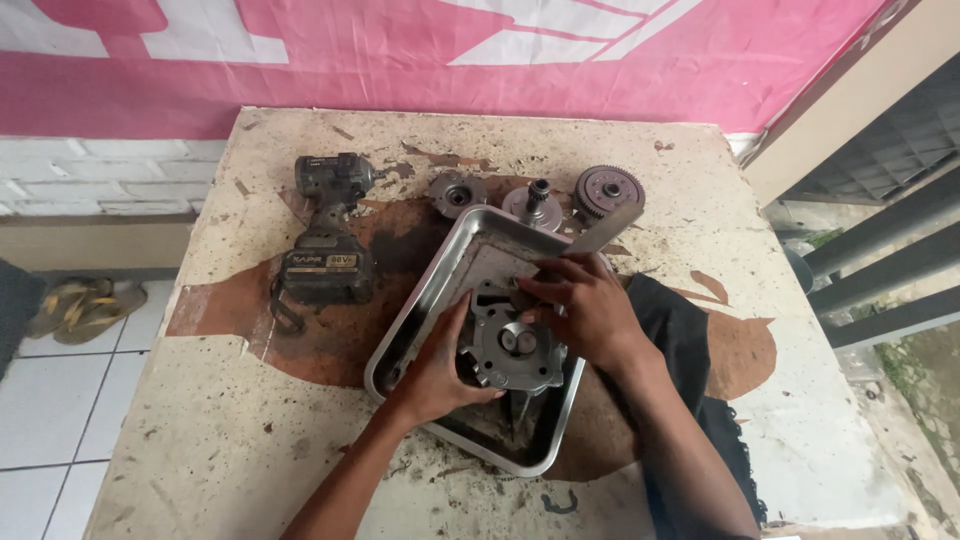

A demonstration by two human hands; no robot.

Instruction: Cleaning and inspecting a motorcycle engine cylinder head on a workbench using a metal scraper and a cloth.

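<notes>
Metal engine part (515,350) gripped by both hands over steel tray (420,300).

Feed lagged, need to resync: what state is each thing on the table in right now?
Left hand: gripping the grey round metal engine part by its left side.
Right hand: holding a flat metal scraper blade, fingers on the part.
Grey engine part: held over the tray.
Rectangular steel tray: flat, dirty.
Black cordless impact wrench: lying on its side, untouched.
Toothed clutch gear: resting apart.
</notes>
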